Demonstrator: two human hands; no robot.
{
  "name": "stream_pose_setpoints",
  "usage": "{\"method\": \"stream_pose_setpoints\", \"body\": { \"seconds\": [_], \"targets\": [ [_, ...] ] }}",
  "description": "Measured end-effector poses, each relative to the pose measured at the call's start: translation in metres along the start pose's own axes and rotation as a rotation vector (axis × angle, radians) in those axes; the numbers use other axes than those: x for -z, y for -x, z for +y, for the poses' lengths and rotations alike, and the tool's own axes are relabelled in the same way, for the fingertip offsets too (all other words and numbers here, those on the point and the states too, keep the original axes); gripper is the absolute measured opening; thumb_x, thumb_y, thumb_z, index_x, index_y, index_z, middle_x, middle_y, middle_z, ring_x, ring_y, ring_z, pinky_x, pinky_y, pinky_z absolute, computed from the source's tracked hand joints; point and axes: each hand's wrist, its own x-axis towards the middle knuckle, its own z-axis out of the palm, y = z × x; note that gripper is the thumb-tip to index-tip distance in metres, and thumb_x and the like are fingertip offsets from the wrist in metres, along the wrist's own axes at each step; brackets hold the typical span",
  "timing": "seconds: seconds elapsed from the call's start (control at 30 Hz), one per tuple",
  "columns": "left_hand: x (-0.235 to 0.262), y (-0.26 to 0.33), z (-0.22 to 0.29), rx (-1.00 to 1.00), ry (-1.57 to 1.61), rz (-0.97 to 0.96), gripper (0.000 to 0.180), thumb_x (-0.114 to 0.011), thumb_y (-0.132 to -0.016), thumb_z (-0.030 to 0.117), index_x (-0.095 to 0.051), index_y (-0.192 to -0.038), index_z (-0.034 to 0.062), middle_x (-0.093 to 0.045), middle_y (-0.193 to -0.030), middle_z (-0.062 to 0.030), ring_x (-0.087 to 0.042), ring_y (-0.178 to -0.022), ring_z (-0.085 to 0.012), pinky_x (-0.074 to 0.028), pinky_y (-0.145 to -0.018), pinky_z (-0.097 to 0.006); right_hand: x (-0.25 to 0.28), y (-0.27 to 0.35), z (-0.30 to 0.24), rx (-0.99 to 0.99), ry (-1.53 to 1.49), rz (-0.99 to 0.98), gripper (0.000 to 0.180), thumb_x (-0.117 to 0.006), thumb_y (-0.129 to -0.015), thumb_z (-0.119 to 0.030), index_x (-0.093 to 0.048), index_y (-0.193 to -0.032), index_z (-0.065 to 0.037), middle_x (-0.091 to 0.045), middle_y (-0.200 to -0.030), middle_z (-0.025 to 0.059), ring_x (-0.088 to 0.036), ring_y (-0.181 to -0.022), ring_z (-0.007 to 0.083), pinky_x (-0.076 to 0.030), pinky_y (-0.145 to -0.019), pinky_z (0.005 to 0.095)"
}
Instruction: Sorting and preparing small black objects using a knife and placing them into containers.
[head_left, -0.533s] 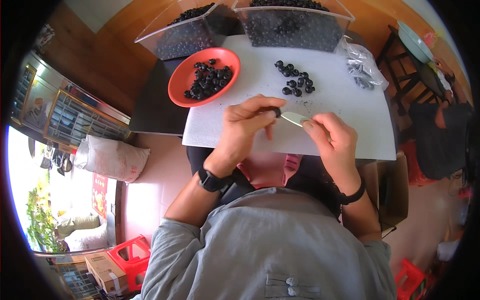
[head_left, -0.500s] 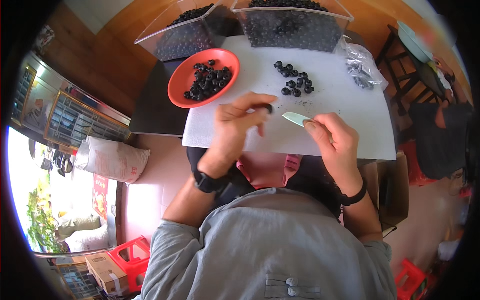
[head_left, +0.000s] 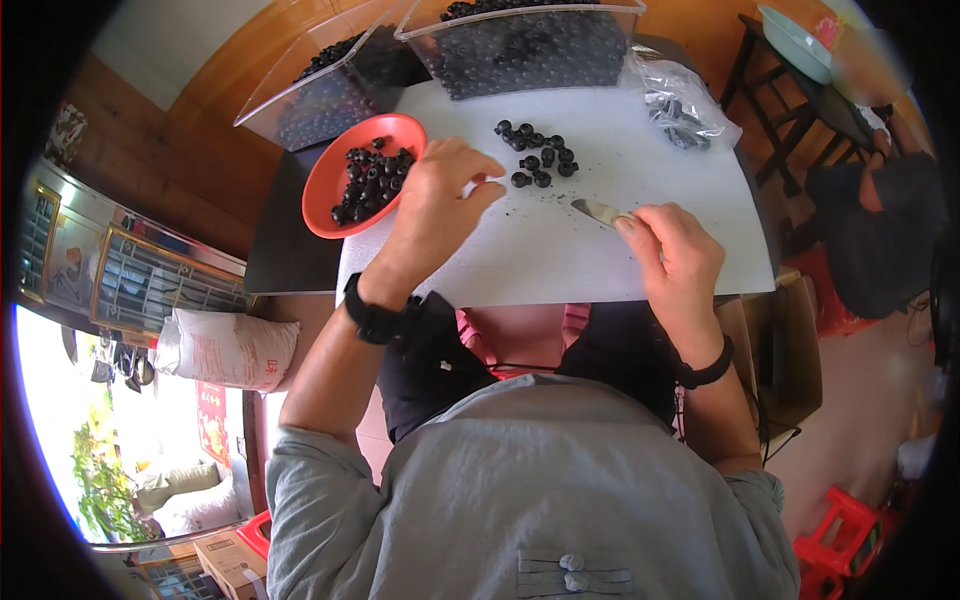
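Observation:
My right hand [head_left: 678, 250] is closed on the handle of a small knife [head_left: 597, 211], its short blade pointing left over the white foam sheet [head_left: 560, 260]. My left hand [head_left: 440, 200] hovers between the orange-red bowl [head_left: 318, 200] and a loose cluster of small round black parts [head_left: 540, 142]. Its thumb and forefinger are apart, and I see nothing between them. More black parts [head_left: 372, 185] lie in the bowl, partly covered by that hand. Dark crumbs [head_left: 527, 210] are scattered on the sheet by the blade.
Two clear plastic bins, one at the back [head_left: 520, 50] and one at the back left [head_left: 320, 95], hold many black parts. A clear plastic bag [head_left: 685, 110] lies at the sheet's right edge. Another person's arm [head_left: 872, 185] shows at the far right, near a stool.
My left hand has gone left toward the bowl, and the dark piece it pinched is no longer seen in its fingers. The knife blade has turned in my right hand. The whole view has shifted.

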Motion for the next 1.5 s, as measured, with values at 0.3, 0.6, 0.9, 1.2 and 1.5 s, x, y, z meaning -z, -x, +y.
{"method": "stream_pose_setpoints", "body": {
  "seconds": [0.3, 0.6, 0.9, 1.2, 1.5],
  "targets": [
    [-0.017, -0.024, -0.019, -0.167, -0.125, -0.165, 0.016, -0.075, -0.082, 0.003, -0.075, -0.099, 0.0013, -0.063, -0.086, -0.0096, -0.059, -0.083, -0.0226, -0.048, -0.073, -0.033, -0.001, 0.003, 0.002, 0.081, 0.078, 0.019, 0.015, -0.076, -0.091, -0.018, -0.066, -0.088, -0.008, -0.06, -0.072, 0.0044, -0.058, -0.063, 0.0245, -0.044, -0.054, 0.0384],
    [0.006, 0.012, -0.006, -0.082, -0.057, -0.159, 0.022, -0.07, -0.086, -0.004, -0.072, -0.107, 0.0037, -0.065, -0.091, -0.0071, -0.063, -0.085, -0.0176, -0.051, -0.073, -0.034, -0.002, 0.006, 0.003, 0.12, 0.119, 0.012, 0.014, -0.076, -0.091, -0.017, -0.064, -0.089, -0.008, -0.057, -0.073, 0.0036, -0.056, -0.064, 0.0243, -0.044, -0.054, 0.0383],
    [-0.012, 0.016, -0.013, -0.203, -0.228, 0.03, 0.005, -0.07, -0.078, -0.003, -0.069, -0.082, 0.0008, -0.063, -0.089, -0.0157, -0.062, -0.089, -0.0352, -0.052, -0.077, -0.046, -0.003, 0.005, 0.003, 0.158, 0.151, 0.005, 0.014, -0.076, -0.09, -0.015, -0.065, -0.091, -0.008, -0.058, -0.074, 0.0048, -0.057, -0.066, 0.0252, -0.044, -0.056, 0.039],
    [-0.043, 0.016, -0.013, -0.303, -0.587, -0.02, 0.017, -0.064, -0.067, 0.011, -0.063, -0.077, -0.0026, -0.064, -0.086, -0.0194, -0.057, -0.094, -0.0346, -0.052, -0.069, -0.04, 0.009, 0.021, 0.021, 0.11, 0.1, -0.102, 0.01, -0.066, -0.1, -0.007, -0.069, -0.105, 0.0, -0.067, -0.093, 0.017, -0.065, -0.085, 0.0369, -0.051, -0.074, 0.0445],
    [-0.062, 0.043, -0.015, -0.302, -0.407, 0.199, 0.016, -0.07, -0.066, 0.012, -0.065, -0.072, -0.0025, -0.059, -0.09, -0.0178, -0.053, -0.096, -0.0344, -0.053, -0.069, -0.036, 0.004, 0.02, 0.029, 0.13, 0.079, -0.174, 0.013, -0.062, -0.103, -0.009, -0.065, -0.107, 0.003, -0.064, -0.094, 0.0162, -0.063, -0.085, 0.0352, -0.05, -0.073, 0.0434]
  ]
}}
